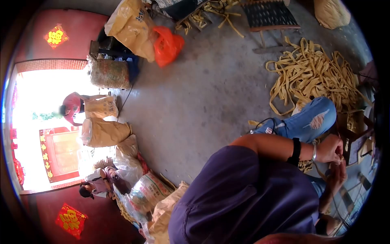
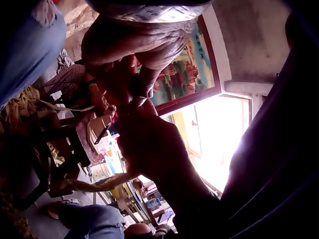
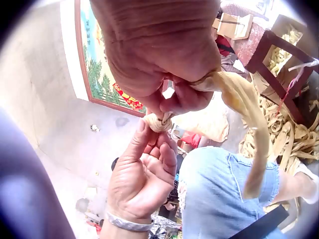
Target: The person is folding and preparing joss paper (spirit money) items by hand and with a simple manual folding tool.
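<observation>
In the right wrist view my left hand [image 3: 144,179], with a bracelet at its wrist, pinches a small knot [image 3: 158,122] of tan strip between thumb and fingers. My right hand [image 3: 164,55] comes from above, its fingers curled on the strip right at the knot. A loose tail of the tan strip [image 3: 244,119] hangs from the right hand. In the head view both hands, left [image 1: 330,149] and right [image 1: 336,177], meet at the far right beyond the knee. The left wrist view shows the left hand [image 2: 134,50] and right hand [image 2: 154,144] in shadow, fingertips together.
A large heap of tan strips [image 1: 317,77] lies on the floor beside my jeans leg [image 1: 302,120]. A wooden stool frame [image 3: 274,69] stands close by. Stuffed sacks [image 1: 107,132] line the doorway, where two people are. An orange plastic bag [image 1: 166,45] lies farther off.
</observation>
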Demonstrator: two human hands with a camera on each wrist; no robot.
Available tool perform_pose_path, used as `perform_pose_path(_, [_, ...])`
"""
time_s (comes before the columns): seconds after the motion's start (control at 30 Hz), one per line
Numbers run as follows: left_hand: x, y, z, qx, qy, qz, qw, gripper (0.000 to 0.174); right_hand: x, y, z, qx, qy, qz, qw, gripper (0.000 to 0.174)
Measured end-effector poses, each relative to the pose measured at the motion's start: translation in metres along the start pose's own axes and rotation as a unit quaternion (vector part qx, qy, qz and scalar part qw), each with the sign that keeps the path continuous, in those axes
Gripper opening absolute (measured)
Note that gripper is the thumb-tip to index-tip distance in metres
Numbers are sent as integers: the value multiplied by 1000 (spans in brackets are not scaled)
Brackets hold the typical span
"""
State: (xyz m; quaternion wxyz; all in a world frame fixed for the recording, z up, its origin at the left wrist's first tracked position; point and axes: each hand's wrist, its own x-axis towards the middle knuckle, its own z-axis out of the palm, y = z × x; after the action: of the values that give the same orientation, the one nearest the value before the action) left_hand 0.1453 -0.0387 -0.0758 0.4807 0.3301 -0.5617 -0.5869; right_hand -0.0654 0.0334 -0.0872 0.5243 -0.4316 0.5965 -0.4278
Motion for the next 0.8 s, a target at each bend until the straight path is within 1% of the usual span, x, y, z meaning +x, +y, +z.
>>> perform_pose_path(0.03, [-1,-3,-1,16,-3,23,1000,33,-2,-9,14,-15,6,-3,1000,31])
perform_pose_path(0.07, [-2,-6,-1,-38,-23,-40,998,29,-3,-8,13,-29,8,-3,1000,30])
perform_pose_path(0.1, [-4,4,-6,-93,-41,-103,989,26,-3,-6,13,-43,10,-2,999,30])
perform_pose_path(0.13, [-5,12,-10,-147,-60,-165,973,23,-1,5,1,-55,8,3,998,29])
perform_pose_path(0.17, [-6,17,-9,-156,-56,-168,972,22,1,15,-10,-68,6,8,998,27])
perform_pose_path(0.2, [-7,21,-8,-165,-52,-172,970,20,-1,6,2,-46,28,-30,998,25])
perform_pose_path(0.23, [-8,22,-7,-173,-48,-175,968,19,-3,-11,27,-24,50,-68,996,22])
perform_pose_path(0.3, [-5,17,-5,-162,-87,-184,966,20,-9,-36,48,-41,40,-91,994,19])
perform_pose_path(0.37, [-3,15,-8,-124,-139,-192,964,20,-14,-50,52,-116,-21,-59,991,17])
perform_pose_path(0.43, [1,17,-14,-59,-200,-196,958,20,-14,-34,28,-165,-22,-28,986,20])
perform_pose_path(0.47, [0,20,-14,-64,-213,-192,956,19,-14,-23,17,-189,-23,-13,982,21])
perform_pose_path(0.53, [-3,30,-12,-73,-238,-186,951,21,-19,-16,24,-55,14,-6,998,20])
perform_pose_path(0.57, [-3,31,-13,-81,-253,-187,946,21,-21,-14,26,12,32,-4,999,19])
perform_pose_path(0.63, [-3,31,-13,-98,-284,-186,935,23,-25,-13,23,63,8,9,998,22])
perform_pose_path(0.67, [-2,27,-9,-112,-275,-186,936,24,-28,-12,21,89,-4,15,996,23])
perform_pose_path(0.77, [3,6,3,-145,-244,-189,940,25,-28,-3,9,132,-3,14,991,25])
perform_pose_path(0.8, [3,6,-2,-144,-222,-192,945,25,-27,-15,19,91,12,-7,996,27])
